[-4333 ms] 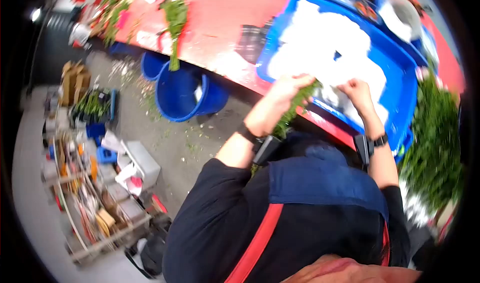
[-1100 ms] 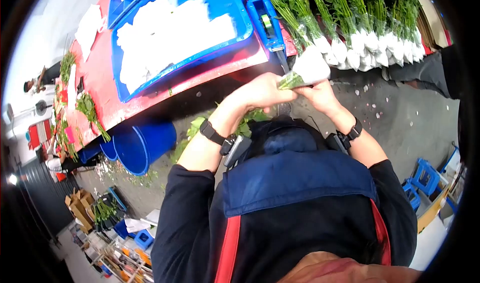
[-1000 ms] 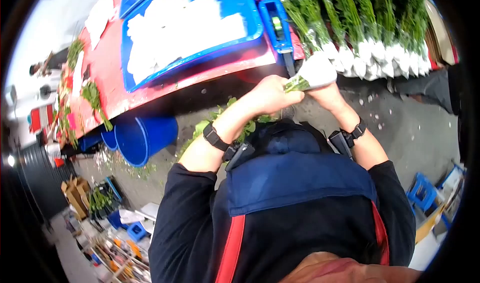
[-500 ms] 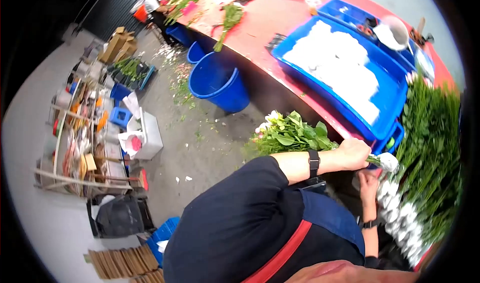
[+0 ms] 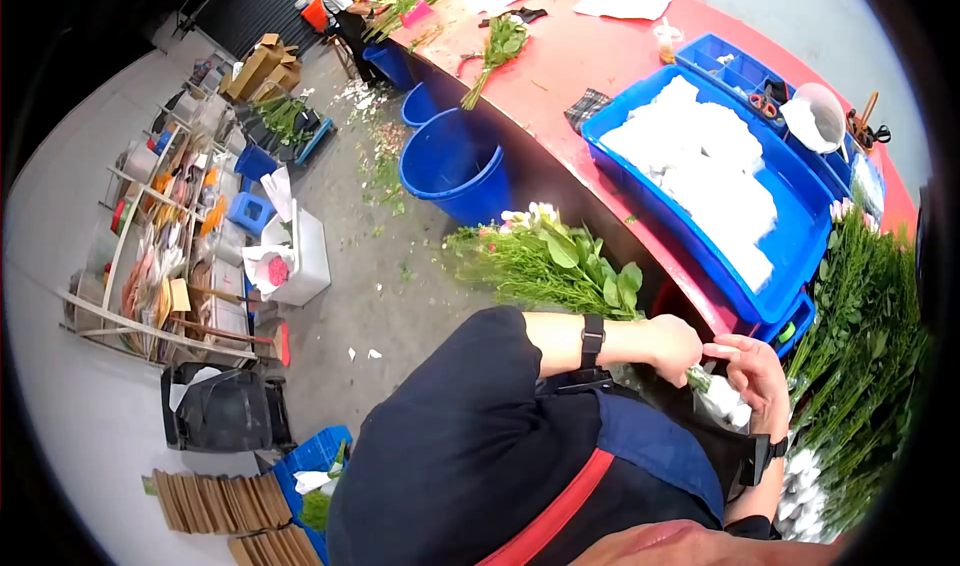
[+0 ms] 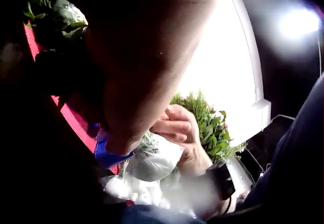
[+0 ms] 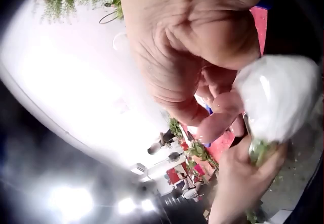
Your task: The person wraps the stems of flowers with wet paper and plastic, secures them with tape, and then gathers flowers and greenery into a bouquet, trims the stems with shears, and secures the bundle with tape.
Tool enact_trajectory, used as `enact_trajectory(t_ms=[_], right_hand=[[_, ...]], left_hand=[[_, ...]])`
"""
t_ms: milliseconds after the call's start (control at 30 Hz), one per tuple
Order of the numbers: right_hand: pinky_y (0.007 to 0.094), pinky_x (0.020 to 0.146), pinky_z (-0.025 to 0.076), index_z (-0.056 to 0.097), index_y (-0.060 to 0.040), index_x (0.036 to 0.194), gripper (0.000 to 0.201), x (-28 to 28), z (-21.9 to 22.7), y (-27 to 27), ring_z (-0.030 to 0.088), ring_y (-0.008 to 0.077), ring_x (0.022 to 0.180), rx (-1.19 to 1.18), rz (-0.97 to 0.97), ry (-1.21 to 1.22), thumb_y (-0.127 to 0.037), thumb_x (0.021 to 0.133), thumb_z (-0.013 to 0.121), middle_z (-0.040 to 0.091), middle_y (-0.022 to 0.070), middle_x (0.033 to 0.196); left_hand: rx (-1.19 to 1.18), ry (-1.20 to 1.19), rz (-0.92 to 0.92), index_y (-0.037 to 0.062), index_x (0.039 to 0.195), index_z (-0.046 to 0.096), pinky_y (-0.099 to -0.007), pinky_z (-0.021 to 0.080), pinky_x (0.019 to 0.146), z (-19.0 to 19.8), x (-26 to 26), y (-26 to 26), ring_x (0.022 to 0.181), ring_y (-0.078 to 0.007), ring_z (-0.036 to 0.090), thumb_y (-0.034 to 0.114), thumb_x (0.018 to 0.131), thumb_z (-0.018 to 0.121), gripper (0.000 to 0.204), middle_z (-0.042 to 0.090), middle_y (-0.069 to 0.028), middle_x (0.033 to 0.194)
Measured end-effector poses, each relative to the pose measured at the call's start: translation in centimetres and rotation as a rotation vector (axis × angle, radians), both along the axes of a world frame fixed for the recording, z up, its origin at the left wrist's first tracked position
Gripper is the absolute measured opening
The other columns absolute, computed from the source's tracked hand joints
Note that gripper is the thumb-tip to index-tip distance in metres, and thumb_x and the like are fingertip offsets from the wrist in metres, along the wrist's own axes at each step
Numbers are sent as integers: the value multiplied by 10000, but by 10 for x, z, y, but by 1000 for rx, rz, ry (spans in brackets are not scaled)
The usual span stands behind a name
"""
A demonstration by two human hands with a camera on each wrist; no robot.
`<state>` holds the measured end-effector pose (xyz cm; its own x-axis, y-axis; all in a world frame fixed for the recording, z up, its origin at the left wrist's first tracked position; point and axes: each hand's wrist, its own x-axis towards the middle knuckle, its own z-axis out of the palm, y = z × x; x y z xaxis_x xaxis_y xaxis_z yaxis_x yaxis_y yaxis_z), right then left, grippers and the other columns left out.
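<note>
Head view showed me my left hand (image 5: 672,347) gripping a flower bunch (image 5: 560,266) by its stems, just beside the red table (image 5: 600,76). Its long axis ran roughly level, blooms pointing away to my left over the floor, and the white-wrapped stem end (image 5: 722,398) pointing right. My right hand (image 5: 755,376) sat at that wrapped end, fingers (image 6: 174,127) curled against the wrap. A blue tray (image 5: 800,206) of white sheets lay on the table close by.
</note>
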<state>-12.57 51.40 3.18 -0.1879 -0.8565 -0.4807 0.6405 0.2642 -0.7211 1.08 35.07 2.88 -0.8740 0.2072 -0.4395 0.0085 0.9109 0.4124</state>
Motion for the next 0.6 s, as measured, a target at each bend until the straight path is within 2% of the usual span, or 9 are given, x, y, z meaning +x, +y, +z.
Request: enact_trajectory(t_ms=[200,300,333,400,433,500,533,567,600], right_hand=[[171,339,258,472,-22,1220,492,-2,-26,11,359,26,371,-47,19,-69,60,751,596,671,269,1014],[327,695,551,535,-31,1200,351,16,-40,25,680,229,786,112,-52,93,-76,855,583,690,162,941],[302,703,552,590,-33,1149,265,6,-99,47,675,198,779,76,-61,268,-145,914,540,685,107,909],[266,555,449,648,-42,944,146,7,-143,72,582,128,630,-53,-53,830,-167,900,585,641,31,778],[264,514,378,642,-44,874,132,29,-130,67,517,105,581,33,-168,803,-170,889,608,600,3,718],[233,460,307,643,-44,821,139,64,-99,51,450,63,514,151,-353,722,-163,891,628,574,-15,657],[224,446,317,646,-32,830,150,71,-100,51,451,56,490,267,-244,604,-158,905,612,588,-3,651],[234,535,433,674,-6,814,162,80,-96,50,539,68,583,164,-277,634,-143,892,637,621,-4,658],[243,523,440,674,-2,808,189,82,-74,46,542,72,557,166,-252,749,-167,892,635,636,5,655]], left_hand=[[199,-128,-47,62,795,698,-426,508,655,-8,-1,-2,698,-287,663,313,716,670,266,666,-132,708],[444,-190,76,46,770,684,-398,500,594,13,-2,-11,577,-260,637,266,714,661,227,634,-123,616],[513,-193,122,33,762,668,-370,485,547,-8,-5,-10,492,-218,600,218,712,647,193,594,-104,550],[607,-253,219,29,733,651,-343,467,477,3,-6,-12,463,-184,572,189,725,630,162,587,-72,550],[639,-272,280,28,726,646,-333,461,456,8,-6,-12,456,-175,564,180,728,626,154,585,-63,551],[613,-226,351,27,755,670,-336,493,497,8,-7,-9,488,-199,593,192,714,639,172,618,-93,589],[435,-152,365,35,782,688,-368,521,581,4,-11,-6,570,-256,638,244,708,633,228,648,-148,644],[384,-88,401,51,804,703,-402,530,656,14,-12,-7,675,-318,664,298,705,632,275,665,-184,727],[176,16,418,76,828,710,-422,533,660,-1,-21,-6,721,-337,670,312,722,630,270,684,-155,778]])
